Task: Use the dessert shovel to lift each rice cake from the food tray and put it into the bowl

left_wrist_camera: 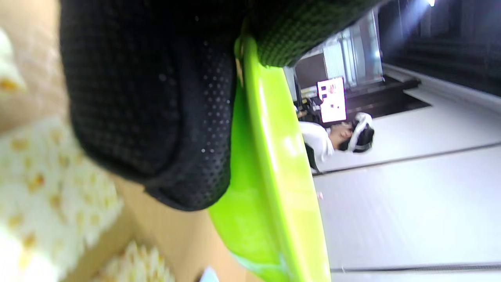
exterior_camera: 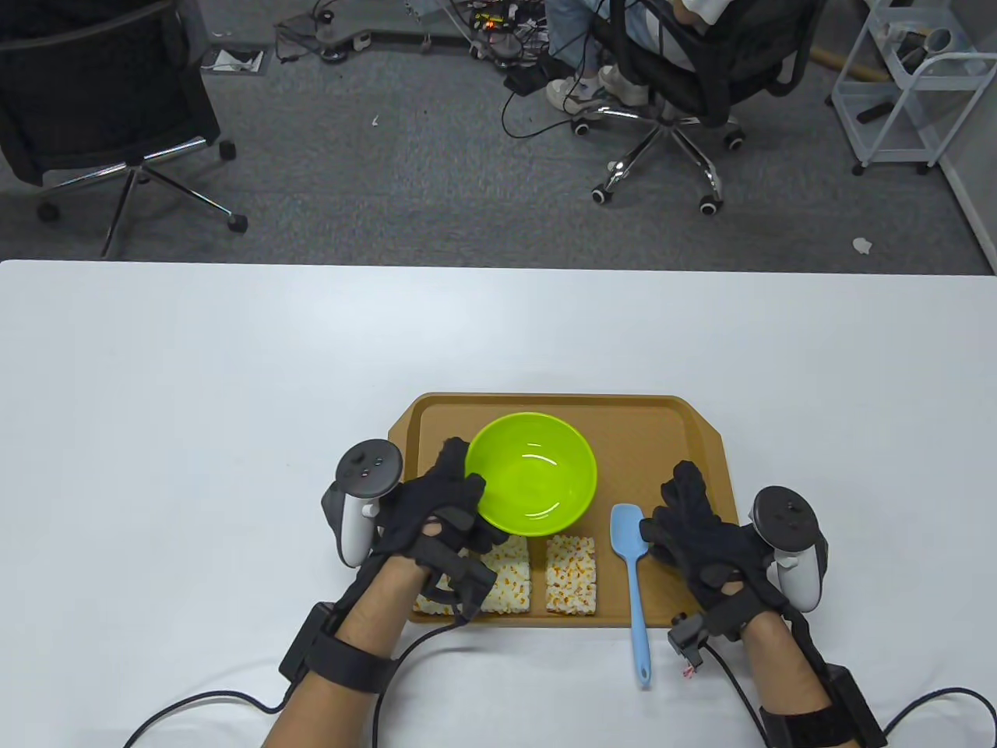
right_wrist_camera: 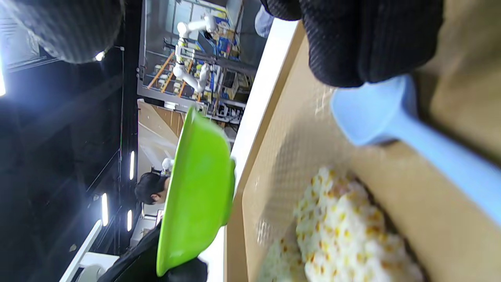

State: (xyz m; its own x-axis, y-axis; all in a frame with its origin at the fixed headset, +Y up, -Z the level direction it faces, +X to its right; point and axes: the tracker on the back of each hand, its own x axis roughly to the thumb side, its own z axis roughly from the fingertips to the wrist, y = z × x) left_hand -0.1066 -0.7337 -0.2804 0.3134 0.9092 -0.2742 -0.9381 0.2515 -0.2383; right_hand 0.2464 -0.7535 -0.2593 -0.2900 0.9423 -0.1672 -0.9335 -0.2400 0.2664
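Bowl [exterior_camera: 532, 475]: lime green. Spatula [exterior_camera: 632, 576]: light blue. Tray [exterior_camera: 662, 436]: tan. Rice cakes [exterior_camera: 571, 575]: white, orange-yellow flecks. Gloves [exterior_camera: 436, 514]: black.

Grey carpet floor [exterior_camera: 405, 195] lies beyond the white surface [exterior_camera: 195, 374], with two black office chairs [exterior_camera: 93, 101], tangled cables [exterior_camera: 483, 31] and a white trolley [exterior_camera: 903, 86].

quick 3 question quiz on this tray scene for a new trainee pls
1. True or false: the green bowl already holds a rice cake.
2. Which hand grips the bowl's rim? A) left hand B) right hand C) neither
3. Fill in: the blue dessert shovel lies with its blade on the brown ____ and its handle end on the white table.

Key: 1 false; 2 A; 3 tray
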